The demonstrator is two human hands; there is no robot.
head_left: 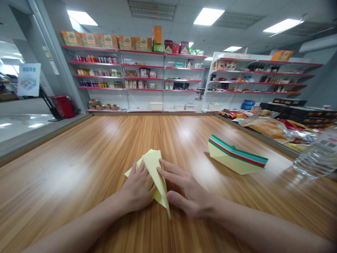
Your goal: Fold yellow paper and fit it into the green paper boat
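A folded sheet of pale yellow paper [156, 168] lies on the wooden table [86, 154] in front of me, with a raised flap along its right side. My left hand [139, 188] rests flat on the paper's left part, its fingers stretched out and partly under the flap. Against the flap's right edge, my right hand [188, 189] touches the paper with fingers extended and apart. To the right stands a folded paper boat [237, 160], pale yellow with green, blue, white and red stripes along its upper edge.
A clear plastic bottle [317, 158] is at the table's right edge. Beyond that edge lie packaged snacks [268, 126] and black boxes [297, 112]. Shelves of goods [143, 77] line the back. A red box [63, 106] stands on the floor at left.
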